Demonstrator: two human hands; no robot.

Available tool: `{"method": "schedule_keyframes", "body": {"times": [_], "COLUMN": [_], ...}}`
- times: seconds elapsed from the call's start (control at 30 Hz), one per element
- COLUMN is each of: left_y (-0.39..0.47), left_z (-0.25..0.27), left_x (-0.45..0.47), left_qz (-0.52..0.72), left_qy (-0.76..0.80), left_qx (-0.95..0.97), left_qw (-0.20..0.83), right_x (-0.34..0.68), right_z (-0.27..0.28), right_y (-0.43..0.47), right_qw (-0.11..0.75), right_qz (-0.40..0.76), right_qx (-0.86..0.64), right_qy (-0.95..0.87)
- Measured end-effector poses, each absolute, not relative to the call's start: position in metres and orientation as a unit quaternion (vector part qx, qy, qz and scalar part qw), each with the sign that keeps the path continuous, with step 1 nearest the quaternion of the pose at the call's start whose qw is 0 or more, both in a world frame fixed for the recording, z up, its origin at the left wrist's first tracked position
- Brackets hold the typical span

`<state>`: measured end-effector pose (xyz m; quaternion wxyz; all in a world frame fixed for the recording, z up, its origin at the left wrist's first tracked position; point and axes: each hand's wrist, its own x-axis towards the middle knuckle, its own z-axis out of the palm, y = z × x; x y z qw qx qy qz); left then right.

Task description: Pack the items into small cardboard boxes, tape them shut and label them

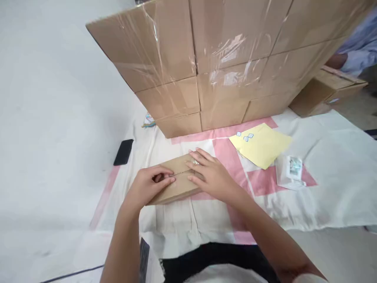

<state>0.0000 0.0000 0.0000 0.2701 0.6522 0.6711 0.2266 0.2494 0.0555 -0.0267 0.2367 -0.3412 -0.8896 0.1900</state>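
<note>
A small, flat cardboard box point(176, 188) lies slightly angled on the cloth-covered table in front of me, a seam running along its top. My left hand point(149, 184) is at the box's left end, thumb and forefinger curled in near the seam, gripping there. Its other fingers are mostly hidden. Across the right part of the top lies my right hand point(210, 175), fingers spread out flat. A small shiny patch, perhaps clear tape, shows between its fingers.
Large cardboard boxes point(176, 94) wrapped in clear film stand stacked behind. Right of my hands lie a yellow sheet point(262, 145) with small labels and a clear plastic bag point(290, 173). A black phone point(123, 152) lies left. Another person's sleeve point(361, 59) shows beside an open box point(321, 92).
</note>
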Motion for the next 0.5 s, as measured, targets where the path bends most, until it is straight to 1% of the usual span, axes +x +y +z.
{"method": "schedule_keyframes", "body": {"times": [0.13,0.23,0.3,0.43,0.5], "left_y": [-0.004,-0.004,-0.001,0.006,0.008], "left_z": [-0.005,-0.008,-0.01,-0.014,-0.014], "left_x": [0.001,-0.001,-0.003,-0.005,-0.005], "left_qz": [0.244,0.247,0.235,0.208,0.216], "left_qy": [0.658,0.661,0.681,0.687,0.685], "left_qx": [0.677,0.697,0.687,0.678,0.669], "left_qw": [0.223,0.129,0.095,0.157,0.188], "right_x": [0.249,0.249,0.25,0.249,0.248], "right_z": [-0.031,-0.032,-0.033,-0.035,-0.036], "right_y": [0.056,0.056,0.056,0.056,0.056], "right_qw": [0.248,0.253,0.254,0.263,0.27], "right_qz": [0.193,0.195,0.199,0.207,0.21], "right_qx": [-0.34,-0.34,-0.34,-0.338,-0.338], "right_qy": [-0.887,-0.885,-0.883,-0.88,-0.877]}}
